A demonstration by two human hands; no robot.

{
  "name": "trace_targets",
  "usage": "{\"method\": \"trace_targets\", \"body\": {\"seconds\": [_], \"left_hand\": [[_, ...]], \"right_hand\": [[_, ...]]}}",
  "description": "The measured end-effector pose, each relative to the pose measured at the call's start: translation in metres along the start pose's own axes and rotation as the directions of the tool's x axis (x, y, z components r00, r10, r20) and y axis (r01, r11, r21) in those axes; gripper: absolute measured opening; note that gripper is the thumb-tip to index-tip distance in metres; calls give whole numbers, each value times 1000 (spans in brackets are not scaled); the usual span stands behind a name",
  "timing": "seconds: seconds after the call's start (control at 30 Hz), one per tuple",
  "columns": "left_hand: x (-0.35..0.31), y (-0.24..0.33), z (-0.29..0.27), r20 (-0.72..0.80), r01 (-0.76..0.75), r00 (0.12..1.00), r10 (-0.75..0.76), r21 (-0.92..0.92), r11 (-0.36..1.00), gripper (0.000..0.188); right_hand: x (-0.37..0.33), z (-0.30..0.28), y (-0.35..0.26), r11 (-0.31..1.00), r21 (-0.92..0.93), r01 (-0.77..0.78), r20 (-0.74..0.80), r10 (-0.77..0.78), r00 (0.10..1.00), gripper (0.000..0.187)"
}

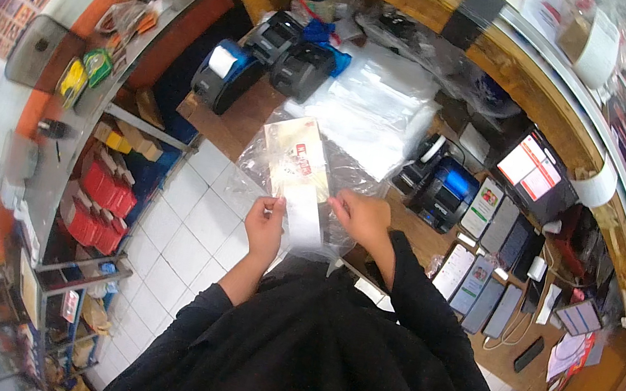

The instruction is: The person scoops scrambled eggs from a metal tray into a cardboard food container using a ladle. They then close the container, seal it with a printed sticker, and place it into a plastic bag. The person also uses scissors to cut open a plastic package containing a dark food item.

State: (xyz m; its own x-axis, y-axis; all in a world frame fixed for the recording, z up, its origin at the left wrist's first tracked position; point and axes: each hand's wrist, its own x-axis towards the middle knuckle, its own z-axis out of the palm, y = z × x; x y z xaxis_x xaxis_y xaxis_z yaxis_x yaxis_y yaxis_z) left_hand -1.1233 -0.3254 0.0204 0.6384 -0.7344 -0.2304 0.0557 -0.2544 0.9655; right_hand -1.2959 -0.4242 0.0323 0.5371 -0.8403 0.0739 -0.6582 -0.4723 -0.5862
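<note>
A cream and gold flat box (296, 147) with red marks lies at the table's near edge, on or inside a crumpled clear plastic bag (252, 158). Over the box's near end is a blank-looking white paper label (302, 217). My left hand (265, 227) is closed, its fingertips pinching the label's left edge. From the other side, my right hand (364, 216) is closed too, with thumb and finger at the label's right edge beside the box; exactly how they grip it is partly hidden.
A stack of clear plastic bags (384, 103) lies beyond the box. Black label printers (225, 75) stand at the left, another printer (443, 192) at the right. Several phones (469, 282) and a tablet (531, 167) cover the right side. Shelves with red packs (107, 184) stand left.
</note>
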Motion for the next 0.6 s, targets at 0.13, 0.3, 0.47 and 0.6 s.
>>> {"method": "trace_targets", "body": {"seconds": [0.13, 0.3, 0.47, 0.6], "left_hand": [[29, -46, -11, 0, -336, 935, 355, 322, 885, 27], [25, -49, -2, 37, 102, 994, -99, -109, 989, 22], [37, -77, -11, 82, 55, 996, -41, -176, 983, 16], [45, -85, -26, 147, -56, 989, 33, 157, 986, 13]], "right_hand": [[18, 20, 3, 986, 93, -139, 123, 127, 984, 29], [4, 121, 52, 597, 777, -202, 77, 227, 971, 28], [-8, 141, 36, 428, 801, -418, 246, 401, 883, 33], [-20, 121, 54, 565, 690, -451, 209, 441, 873, 33]]}}
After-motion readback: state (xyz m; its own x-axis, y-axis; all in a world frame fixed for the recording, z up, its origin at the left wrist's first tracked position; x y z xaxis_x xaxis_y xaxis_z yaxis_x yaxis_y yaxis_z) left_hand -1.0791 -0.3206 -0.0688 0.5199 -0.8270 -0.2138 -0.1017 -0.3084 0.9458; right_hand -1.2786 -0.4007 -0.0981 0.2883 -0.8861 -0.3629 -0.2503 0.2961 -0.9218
